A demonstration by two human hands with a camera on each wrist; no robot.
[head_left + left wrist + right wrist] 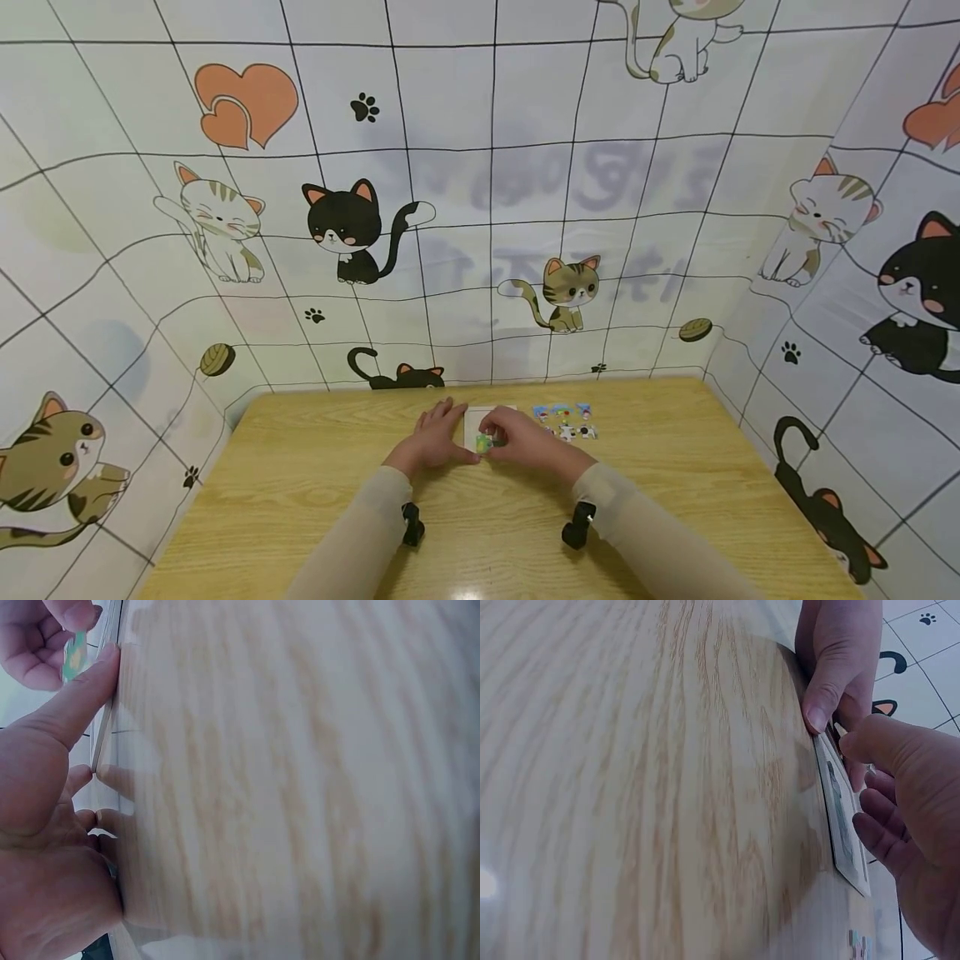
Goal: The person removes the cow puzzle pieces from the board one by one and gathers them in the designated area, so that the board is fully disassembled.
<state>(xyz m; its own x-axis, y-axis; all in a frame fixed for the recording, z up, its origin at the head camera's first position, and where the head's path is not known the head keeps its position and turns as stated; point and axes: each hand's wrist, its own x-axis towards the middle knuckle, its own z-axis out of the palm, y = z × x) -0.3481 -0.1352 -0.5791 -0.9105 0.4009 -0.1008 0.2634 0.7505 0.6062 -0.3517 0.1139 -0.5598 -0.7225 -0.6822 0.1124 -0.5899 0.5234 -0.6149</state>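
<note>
Your right hand pinches a small green-yellow puzzle piece at the pale rectangular board's near-left corner, left hand spread alongside.

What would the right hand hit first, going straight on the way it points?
The right hand would probably meet the left hand first, though its height over the puzzle board is unclear.

My head camera looks forward and down from farther back across the surface; both wrist cameras look close along it, sharing my left fingers and right fingers.
</note>
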